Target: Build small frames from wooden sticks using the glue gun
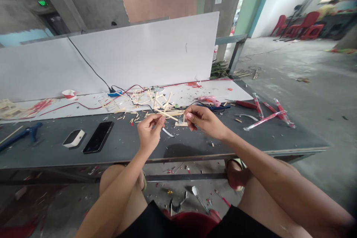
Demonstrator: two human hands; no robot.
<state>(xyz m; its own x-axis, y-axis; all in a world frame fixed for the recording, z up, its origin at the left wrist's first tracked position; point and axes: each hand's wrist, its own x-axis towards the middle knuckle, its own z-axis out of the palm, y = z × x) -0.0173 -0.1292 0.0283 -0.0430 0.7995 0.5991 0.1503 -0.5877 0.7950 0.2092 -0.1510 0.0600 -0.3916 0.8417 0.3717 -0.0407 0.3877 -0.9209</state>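
Over the front of the dark workbench, my left hand (150, 129) pinches a few thin wooden sticks (169, 115) joined at a crossing, some pointing up and one toward the right. Close by on the right, my right hand (205, 119) is closed, thumb against fingertips. Whatever it may hold is too small or hidden to make out. Between the hands, a small flat wooden piece (181, 124) lies on the bench with a greyish blob near it. Behind them are a pile of loose sticks (139, 98) and short offcuts.
A black phone (98, 137) and a small white device (74, 138) lie left, near a blue tool (32, 132). A pink tool (209, 100), red-handled tool (247, 104) and red-wrapped sticks (263, 121) lie right. A white panel (139, 59) stands behind; cables cross the bench.
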